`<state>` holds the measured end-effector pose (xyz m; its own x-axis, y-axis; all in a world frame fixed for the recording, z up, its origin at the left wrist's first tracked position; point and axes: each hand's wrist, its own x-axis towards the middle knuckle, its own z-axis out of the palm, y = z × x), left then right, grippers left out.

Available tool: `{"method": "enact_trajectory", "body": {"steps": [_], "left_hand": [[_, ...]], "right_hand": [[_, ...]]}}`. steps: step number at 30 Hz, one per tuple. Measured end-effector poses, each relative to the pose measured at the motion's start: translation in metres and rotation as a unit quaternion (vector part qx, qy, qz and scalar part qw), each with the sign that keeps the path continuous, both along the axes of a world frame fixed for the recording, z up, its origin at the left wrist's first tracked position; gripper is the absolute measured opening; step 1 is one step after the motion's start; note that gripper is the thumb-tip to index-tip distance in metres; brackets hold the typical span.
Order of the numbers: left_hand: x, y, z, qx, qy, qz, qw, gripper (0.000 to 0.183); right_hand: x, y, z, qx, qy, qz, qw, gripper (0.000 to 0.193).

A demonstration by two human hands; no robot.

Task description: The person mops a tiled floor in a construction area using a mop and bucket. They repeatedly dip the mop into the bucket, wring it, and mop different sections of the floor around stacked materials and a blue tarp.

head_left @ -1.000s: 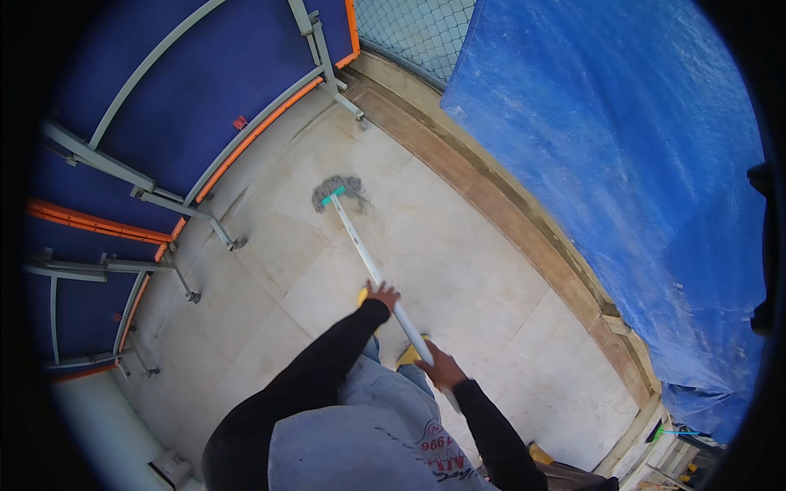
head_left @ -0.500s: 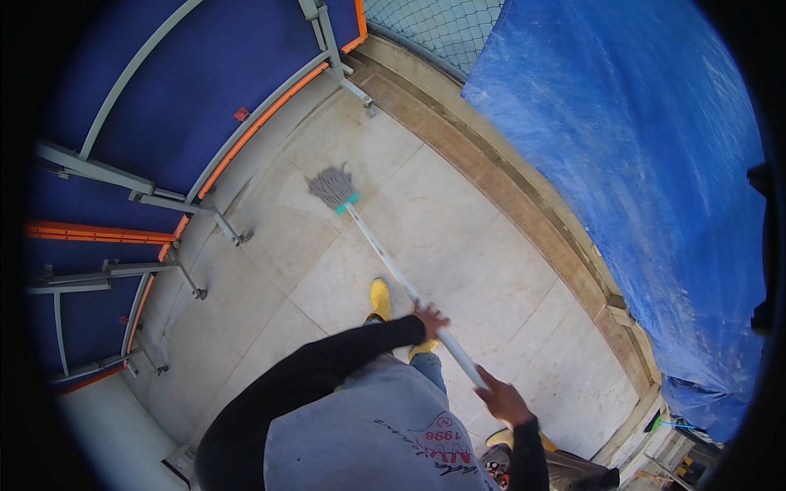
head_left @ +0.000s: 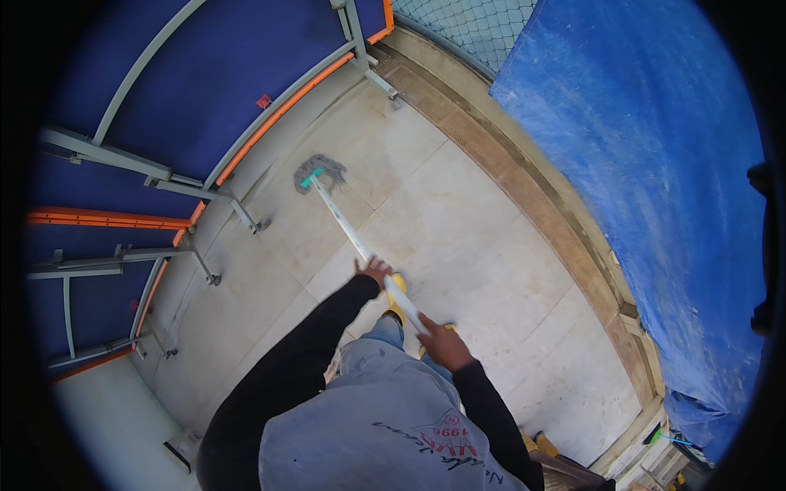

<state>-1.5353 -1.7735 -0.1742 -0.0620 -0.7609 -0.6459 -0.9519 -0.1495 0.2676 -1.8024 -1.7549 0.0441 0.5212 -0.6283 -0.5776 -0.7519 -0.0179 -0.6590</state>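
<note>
A mop lies across the middle of the view, its grey string head (head_left: 330, 170) spread on the pale tiled floor (head_left: 458, 221). A green clamp (head_left: 311, 177) joins the strings to the white handle (head_left: 347, 227), which slants down toward my body. My left hand (head_left: 375, 271) grips the middle of the handle, some fingers sticking out past it. Nearer to me, my right hand (head_left: 446, 345) is wrapped round the upper end. Below the handle, my yellow boot (head_left: 396, 296) shows on the floor; the other boot is mostly hidden by my right hand and the handle.
Dark blue panels (head_left: 237, 74) on grey wheeled frames (head_left: 246, 216) with orange edges stand at the left. A brown drain grate (head_left: 499, 176) curves along the right, beside a blue tarp (head_left: 639, 180) and wire fence (head_left: 467, 29). Another person's boots (head_left: 540, 443) show at lower right.
The mop head has moved slightly left and up, its strings now spread round the clamp. Both my hands have shifted left and up with the handle.
</note>
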Motion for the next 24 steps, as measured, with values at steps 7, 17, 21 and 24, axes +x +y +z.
{"method": "enact_trajectory", "body": {"steps": [7,17,21,24], "left_hand": [[-0.037,0.007,0.019,0.057,0.024,-0.085,0.994,0.057],[-0.365,0.042,0.164,-0.004,0.437,-0.313,0.844,0.072],[-0.34,0.041,0.137,0.012,0.4,-0.277,0.874,0.076],[-0.27,0.043,0.083,-0.018,0.329,-0.168,0.929,0.07]], "right_hand": [[-0.03,-0.007,0.05,0.025,0.172,0.085,0.981,0.057],[-0.254,0.037,0.303,0.157,0.312,-0.28,0.894,0.053],[-0.26,0.019,0.264,0.187,0.275,-0.263,0.906,0.052],[-0.222,-0.009,0.194,0.124,0.244,-0.09,0.958,0.05]]}}
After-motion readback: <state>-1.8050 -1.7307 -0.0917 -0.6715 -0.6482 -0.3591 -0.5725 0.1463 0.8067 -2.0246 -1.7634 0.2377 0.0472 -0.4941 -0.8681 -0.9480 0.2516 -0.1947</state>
